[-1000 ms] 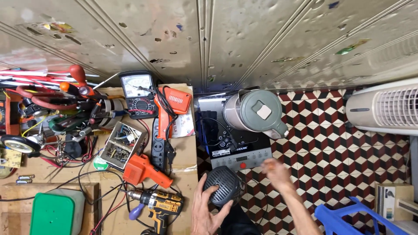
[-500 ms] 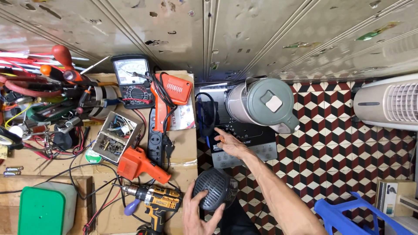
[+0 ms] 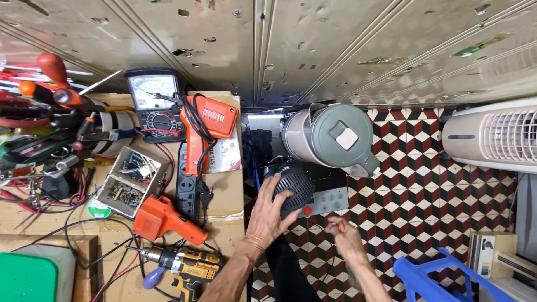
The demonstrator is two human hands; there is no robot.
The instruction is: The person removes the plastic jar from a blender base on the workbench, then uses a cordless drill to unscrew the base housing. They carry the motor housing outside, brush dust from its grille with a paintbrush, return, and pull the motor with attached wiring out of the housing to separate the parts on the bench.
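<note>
Here, the left hand (image 3: 270,215) was spread wide over a round black ribbed plastic part (image 3: 295,185), with the fingers touching its left and lower side, so the hand held it from about 8 o'clock. This round part lay on the dark flat induction cooker with a grey button panel (image 3: 330,196), near the middle of the view. The right hand (image 3: 347,237) was at 4 o'clock from the round part, a little apart from it, with the fingers narrowly closed around a small orange object (image 3: 337,227); what this object was, I could not tell.

At 1 o'clock from the round part stood a grey-green kettle with a lid (image 3: 334,138), just beside it and on the same cooker. At 9 o'clock lay a black power strip (image 3: 187,193) on a cardboard-covered bench (image 3: 226,193). An orange heat gun (image 3: 159,218) was at 8 o'clock, and a yellow and black cordless drill (image 3: 187,264) at 7 o'clock. The floor with red, white and black tiles (image 3: 425,207) was at 3 o'clock.
</note>
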